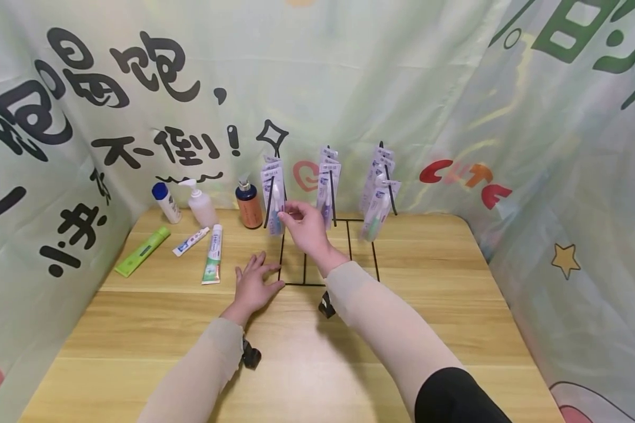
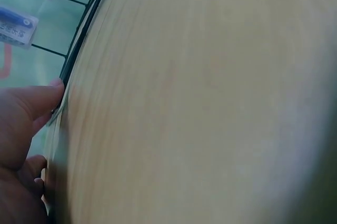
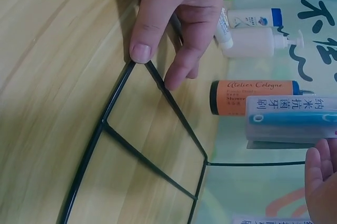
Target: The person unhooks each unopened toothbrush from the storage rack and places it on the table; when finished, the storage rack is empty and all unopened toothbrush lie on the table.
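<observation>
A black wire display rack (image 1: 304,267) stands on the table, with blister-packed toothbrushes hanging in three groups from its hooks. My right hand (image 1: 308,228) is at the left group, thumb and forefinger pinching the right edge of the front toothbrush pack (image 1: 273,197). In the right wrist view that toothbrush pack (image 3: 287,119) shows a blue brush, and the fingertips lie beside it. My left hand (image 1: 252,286) rests at the rack's front left corner with fingers spread, its thumb on the wire. Other toothbrush packs hang on the middle (image 1: 328,182) and right (image 1: 381,200) hooks.
Left of the rack stand an orange bottle (image 1: 250,207), a pump bottle (image 1: 202,207) and a blue-capped white bottle (image 1: 167,204). A green tube (image 1: 143,251), a small toothpaste tube (image 1: 191,241) and a larger toothpaste tube (image 1: 213,255) lie before them. Printed cloth (image 1: 349,88) hangs behind.
</observation>
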A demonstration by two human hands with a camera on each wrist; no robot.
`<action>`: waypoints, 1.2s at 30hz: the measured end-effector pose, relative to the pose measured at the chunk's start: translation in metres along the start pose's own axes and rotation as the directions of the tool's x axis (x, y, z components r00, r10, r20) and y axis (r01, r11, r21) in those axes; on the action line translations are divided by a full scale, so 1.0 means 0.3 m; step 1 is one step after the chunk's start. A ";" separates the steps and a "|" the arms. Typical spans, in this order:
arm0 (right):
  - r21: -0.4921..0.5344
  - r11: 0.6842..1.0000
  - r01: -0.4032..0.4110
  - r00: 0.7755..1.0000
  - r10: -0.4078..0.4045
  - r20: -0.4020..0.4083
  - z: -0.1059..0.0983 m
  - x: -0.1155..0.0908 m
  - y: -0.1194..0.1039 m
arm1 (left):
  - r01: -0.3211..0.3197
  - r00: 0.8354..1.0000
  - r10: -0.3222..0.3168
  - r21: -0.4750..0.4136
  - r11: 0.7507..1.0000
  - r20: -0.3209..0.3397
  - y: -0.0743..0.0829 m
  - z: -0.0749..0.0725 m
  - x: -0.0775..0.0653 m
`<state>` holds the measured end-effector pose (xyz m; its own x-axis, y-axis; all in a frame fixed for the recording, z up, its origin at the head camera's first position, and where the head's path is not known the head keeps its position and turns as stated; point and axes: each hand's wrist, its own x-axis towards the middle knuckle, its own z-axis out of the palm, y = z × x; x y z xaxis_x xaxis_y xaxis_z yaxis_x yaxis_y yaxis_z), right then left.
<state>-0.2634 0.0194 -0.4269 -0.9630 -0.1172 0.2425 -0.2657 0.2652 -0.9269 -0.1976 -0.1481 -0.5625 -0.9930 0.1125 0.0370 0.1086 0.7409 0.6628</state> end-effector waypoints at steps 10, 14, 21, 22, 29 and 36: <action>-0.028 0.999 0.042 0.999 -0.042 0.001 0.007 0.000 0.009 | 0.016 1.000 -0.016 -0.001 1.000 0.012 0.011 0.000 -0.005; -0.007 0.999 0.044 0.999 -0.044 0.011 0.007 0.000 0.007 | 0.011 1.000 -0.011 -0.001 1.000 0.007 0.011 0.002 -0.005; -0.004 0.999 0.046 0.999 -0.046 -0.004 0.006 -0.004 0.005 | 0.004 1.000 -0.004 0.001 1.000 0.004 0.014 0.004 -0.004; -0.002 0.999 0.046 0.999 -0.046 -0.005 0.006 -0.005 0.006 | 0.004 1.000 -0.004 0.002 1.000 0.005 0.014 0.004 -0.004; -0.001 0.998 0.064 0.998 -0.064 -0.017 -0.005 -0.018 0.014 | 0.017 1.000 -0.017 -0.004 1.000 0.005 0.018 0.000 -0.006; 0.028 0.994 0.102 0.994 -0.100 -0.037 -0.031 -0.038 0.015 | 0.014 1.000 -0.014 -0.007 1.000 -0.004 0.018 -0.003 -0.012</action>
<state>-0.2540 0.0309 -0.4312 -0.9325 -0.1079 0.3448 -0.3607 0.2245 -0.9052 -0.1935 -0.1449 -0.5583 -0.9946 0.0997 0.0304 0.0944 0.7380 0.6681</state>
